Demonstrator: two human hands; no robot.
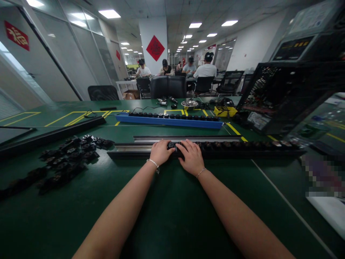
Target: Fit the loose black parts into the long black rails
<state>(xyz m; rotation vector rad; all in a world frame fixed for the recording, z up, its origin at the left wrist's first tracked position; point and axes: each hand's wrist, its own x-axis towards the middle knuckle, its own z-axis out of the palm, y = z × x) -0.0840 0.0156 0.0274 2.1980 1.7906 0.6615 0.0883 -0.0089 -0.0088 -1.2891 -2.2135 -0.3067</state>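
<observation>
A long black channel rail (129, 154) lies across the table in front of me. Its right part holds a row of small black parts (229, 145), and its left stretch shows bare metal inside. Both hands meet at the middle of the rail. My left hand (160, 153) has thumb and fingers closed on a small black part (171, 145) in the channel. My right hand (192, 158) grips the same part from the right, its fingers bent over the rail; its fingertips are partly hidden. A loose pile of similar black parts (71, 154) lies to the left.
Behind the rail lie a second rail (188, 138) and a blue rail (169, 121) filled with black parts. A metal bowl (189, 104), a yellow bin (225, 111) and an open computer case (280, 97) stand farther back. People (206, 68) sit at a far table.
</observation>
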